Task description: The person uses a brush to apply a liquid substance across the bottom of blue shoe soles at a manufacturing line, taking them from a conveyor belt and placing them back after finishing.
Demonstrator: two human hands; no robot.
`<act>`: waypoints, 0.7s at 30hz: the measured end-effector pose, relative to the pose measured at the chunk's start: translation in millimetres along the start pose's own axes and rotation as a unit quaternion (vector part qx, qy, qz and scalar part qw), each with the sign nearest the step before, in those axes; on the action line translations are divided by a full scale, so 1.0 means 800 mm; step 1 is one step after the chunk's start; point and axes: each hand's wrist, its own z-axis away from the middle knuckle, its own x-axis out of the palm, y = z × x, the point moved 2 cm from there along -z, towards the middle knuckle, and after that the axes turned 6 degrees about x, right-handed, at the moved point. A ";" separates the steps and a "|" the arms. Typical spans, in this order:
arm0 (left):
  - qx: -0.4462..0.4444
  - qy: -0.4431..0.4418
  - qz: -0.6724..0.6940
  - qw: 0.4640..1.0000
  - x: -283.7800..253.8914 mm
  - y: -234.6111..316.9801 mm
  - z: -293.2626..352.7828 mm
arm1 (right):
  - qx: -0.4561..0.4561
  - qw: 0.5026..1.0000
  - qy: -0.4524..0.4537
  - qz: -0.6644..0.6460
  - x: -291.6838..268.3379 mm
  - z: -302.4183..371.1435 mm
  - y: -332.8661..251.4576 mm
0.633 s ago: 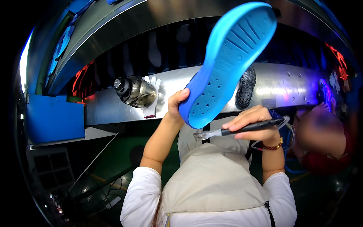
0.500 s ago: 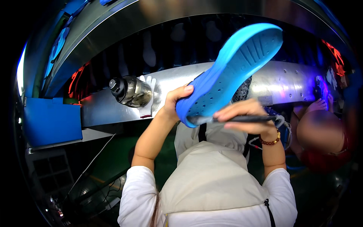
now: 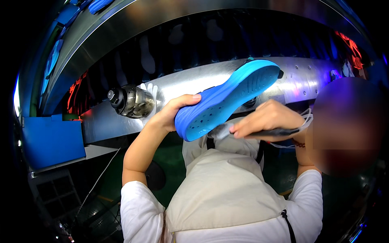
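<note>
A blue-to-turquoise, foam-like shoe sole with raised walls and small heel holes (image 3: 231, 101) is being held aslant in front of a shiny steel bench (image 3: 182, 82), its toe being pointed up and right. Its heel is being gripped by the left hand (image 3: 172, 111), the thumb being laid against the outer wall, the other fingers being hidden. A slim black pen-shaped tool with a pale tip (image 3: 279, 133) is being pinched by the right hand (image 3: 269, 118); whether the heel is being touched by the tip cannot be told. The sole is being judged light, springy and hardly fragile, best being held by its thick heel wall. On the bench, a smoky see-through bottle with a black cap (image 3: 138, 102) is being shown; its contents cannot be made out.
</note>
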 end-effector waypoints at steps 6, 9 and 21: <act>-0.003 0.024 -0.076 0.997 0.009 0.008 0.014 | 0.027 0.990 -0.059 0.122 0.001 0.003 -0.003; -0.005 0.063 -0.065 0.996 -0.008 0.004 0.021 | 0.011 0.993 -0.033 0.111 -0.014 0.011 -0.011; 0.072 0.119 0.020 0.990 -0.032 0.005 0.038 | 0.046 0.981 0.175 -0.070 -0.029 0.020 0.037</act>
